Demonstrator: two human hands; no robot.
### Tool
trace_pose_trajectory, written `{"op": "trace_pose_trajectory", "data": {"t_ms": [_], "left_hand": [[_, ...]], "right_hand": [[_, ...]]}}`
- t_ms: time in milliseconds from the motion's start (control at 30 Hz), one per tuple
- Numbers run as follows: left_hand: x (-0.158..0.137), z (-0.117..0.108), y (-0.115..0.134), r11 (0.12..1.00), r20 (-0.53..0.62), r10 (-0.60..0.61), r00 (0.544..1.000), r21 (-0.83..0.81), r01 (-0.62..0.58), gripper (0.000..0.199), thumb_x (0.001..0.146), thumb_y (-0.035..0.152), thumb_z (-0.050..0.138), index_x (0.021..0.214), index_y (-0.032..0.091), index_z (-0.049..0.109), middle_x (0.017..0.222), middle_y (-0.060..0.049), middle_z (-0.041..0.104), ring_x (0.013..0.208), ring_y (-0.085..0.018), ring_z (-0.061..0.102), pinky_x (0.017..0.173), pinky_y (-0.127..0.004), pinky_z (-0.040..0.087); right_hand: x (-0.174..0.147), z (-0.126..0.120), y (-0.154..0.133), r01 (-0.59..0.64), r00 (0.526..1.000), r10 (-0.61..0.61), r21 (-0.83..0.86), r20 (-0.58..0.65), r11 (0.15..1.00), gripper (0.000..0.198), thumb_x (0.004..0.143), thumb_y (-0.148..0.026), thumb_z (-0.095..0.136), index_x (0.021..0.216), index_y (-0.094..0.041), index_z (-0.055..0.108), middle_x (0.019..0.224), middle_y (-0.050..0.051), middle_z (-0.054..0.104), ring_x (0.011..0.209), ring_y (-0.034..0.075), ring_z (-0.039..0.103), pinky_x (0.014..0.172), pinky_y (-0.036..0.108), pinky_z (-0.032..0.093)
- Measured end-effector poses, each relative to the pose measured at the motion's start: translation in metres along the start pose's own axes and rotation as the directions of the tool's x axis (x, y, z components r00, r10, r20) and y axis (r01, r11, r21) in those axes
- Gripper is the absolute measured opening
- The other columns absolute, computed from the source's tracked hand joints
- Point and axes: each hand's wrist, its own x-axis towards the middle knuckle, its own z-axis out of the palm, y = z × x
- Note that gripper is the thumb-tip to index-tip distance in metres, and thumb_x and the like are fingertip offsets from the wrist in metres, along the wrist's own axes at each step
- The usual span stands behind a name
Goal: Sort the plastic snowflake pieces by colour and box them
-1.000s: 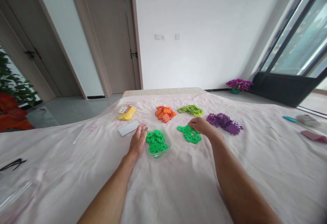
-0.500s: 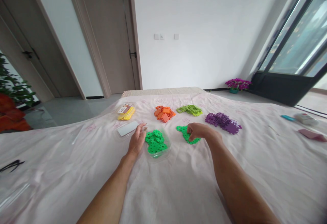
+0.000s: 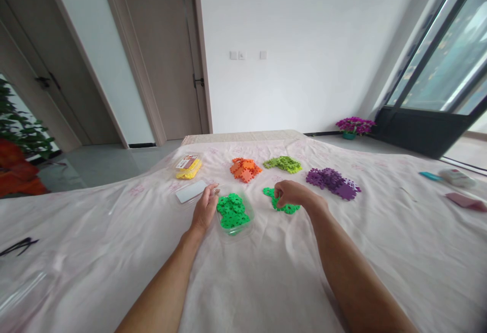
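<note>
My left hand (image 3: 205, 207) grips the left rim of a clear plastic container (image 3: 250, 225), which stands on the cloth. Green snowflake-shaped interlocking discs (image 3: 233, 212) lie heaped inside it. To the right, my right hand (image 3: 292, 194) reaches down into a smaller pile of the same green discs (image 3: 291, 209) on the cloth. Its fingers are bent and pinched together at the discs, though the fingertips are partly hidden. Beside my left hand lies a clear lid with a white label (image 3: 191, 191).
Behind the container are piles of orange pieces (image 3: 245, 170) and light green pieces (image 3: 283, 163). Purple pieces (image 3: 333, 183) lie to the right. A closed box of yellow pieces (image 3: 188, 167) stands at back left. Black-framed glasses (image 3: 19, 246) rest at far left on the wrinkled tablecloth (image 3: 243, 292).
My right hand has shifted slightly left over the loose green discs, uncovering more of them on its near side. My left hand stays at the container's rim.
</note>
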Motion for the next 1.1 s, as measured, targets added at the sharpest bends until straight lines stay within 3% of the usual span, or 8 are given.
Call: {"op": "trace_pose_trajectory", "data": {"t_ms": [133, 267, 467, 600, 667, 733, 867, 1100], "left_hand": [[-0.001, -0.001, 0.004, 1.0, -0.007, -0.01, 1.0, 0.013, 0.01, 0.041, 0.088, 0.034, 0.048, 0.127, 0.025, 0.056, 0.123, -0.006, 0.067, 0.114, -0.021, 0.061, 0.102, -0.037, 0.043], [-0.003, -0.001, 0.009, 1.0, -0.018, -0.008, 1.0, 0.027, 0.009, 0.04, 0.09, 0.039, 0.049, 0.127, 0.025, 0.057, 0.122, -0.006, 0.067, 0.113, -0.022, 0.062, 0.101, -0.037, 0.044], [-0.004, 0.0, 0.013, 1.0, -0.03, -0.007, 1.0, 0.03, 0.008, 0.041, 0.091, 0.045, 0.05, 0.125, 0.026, 0.059, 0.126, -0.007, 0.066, 0.116, -0.023, 0.06, 0.103, -0.038, 0.042], [-0.004, 0.0, 0.014, 1.0, -0.049, 0.004, 0.999, 0.027, -0.003, 0.04, 0.091, 0.047, 0.049, 0.124, 0.027, 0.06, 0.129, -0.006, 0.065, 0.121, -0.023, 0.057, 0.105, -0.038, 0.041], [-0.004, 0.0, 0.014, 0.999, -0.041, -0.002, 0.999, 0.033, 0.003, 0.04, 0.091, 0.048, 0.049, 0.124, 0.026, 0.06, 0.126, -0.006, 0.066, 0.115, -0.022, 0.06, 0.102, -0.038, 0.043], [-0.003, 0.0, 0.012, 0.999, -0.028, -0.01, 1.0, 0.035, 0.011, 0.04, 0.091, 0.046, 0.048, 0.124, 0.026, 0.059, 0.123, -0.006, 0.067, 0.11, -0.022, 0.062, 0.099, -0.038, 0.045], [-0.003, -0.001, 0.009, 1.0, -0.008, -0.014, 1.0, 0.018, 0.014, 0.04, 0.09, 0.036, 0.048, 0.127, 0.025, 0.057, 0.121, -0.006, 0.068, 0.11, -0.022, 0.062, 0.099, -0.038, 0.045], [-0.001, 0.0, 0.002, 1.0, 0.004, -0.01, 1.0, -0.014, 0.01, 0.043, 0.087, 0.031, 0.048, 0.129, 0.023, 0.056, 0.122, -0.007, 0.068, 0.115, -0.022, 0.061, 0.102, -0.038, 0.044]], "right_hand": [[0.004, 0.006, -0.016, 0.069, 0.974, 0.012, 0.344, -0.227, 0.937, 0.018, 0.068, -0.025, 0.072, 0.084, -0.017, 0.069, 0.07, -0.001, 0.068, 0.06, 0.012, 0.059, 0.052, 0.02, 0.039], [0.011, 0.022, -0.047, 0.186, 0.962, -0.004, 0.641, -0.275, 0.745, 0.018, 0.071, -0.03, 0.073, 0.079, -0.017, 0.063, 0.064, -0.002, 0.064, 0.054, 0.01, 0.058, 0.05, 0.019, 0.044], [0.012, 0.048, -0.086, 0.234, 0.972, -0.158, 0.76, -0.174, 0.607, 0.019, 0.071, -0.027, 0.076, 0.083, -0.016, 0.065, 0.064, -0.002, 0.065, 0.054, 0.009, 0.058, 0.047, 0.017, 0.047], [0.013, 0.051, -0.089, 0.222, 0.974, -0.092, 0.787, -0.207, 0.576, 0.033, 0.076, -0.021, 0.069, 0.108, -0.015, 0.064, 0.091, 0.005, 0.071, 0.064, 0.012, 0.065, 0.049, 0.019, 0.051], [0.013, 0.046, -0.084, 0.225, 0.969, -0.058, 0.759, -0.241, 0.611, 0.032, 0.079, -0.018, 0.064, 0.111, -0.014, 0.064, 0.098, 0.008, 0.071, 0.069, 0.013, 0.067, 0.054, 0.021, 0.053], [0.013, 0.039, -0.073, 0.228, 0.958, -0.047, 0.649, -0.284, 0.726, 0.03, 0.08, -0.016, 0.061, 0.11, -0.015, 0.066, 0.098, 0.007, 0.071, 0.072, 0.013, 0.068, 0.059, 0.022, 0.053], [0.008, 0.02, -0.044, 0.125, 0.94, -0.044, 0.222, -0.339, 0.967, 0.022, 0.078, -0.019, 0.065, 0.099, -0.02, 0.073, 0.098, 0.005, 0.073, 0.089, 0.018, 0.067, 0.074, 0.024, 0.047], [-0.003, -0.007, -0.003, -0.238, 0.965, 0.223, -0.102, -0.14, 0.966, 0.023, 0.07, -0.023, 0.071, 0.092, -0.024, 0.075, 0.101, 0.007, 0.073, 0.095, 0.026, 0.066, 0.07, 0.029, 0.043]]}}
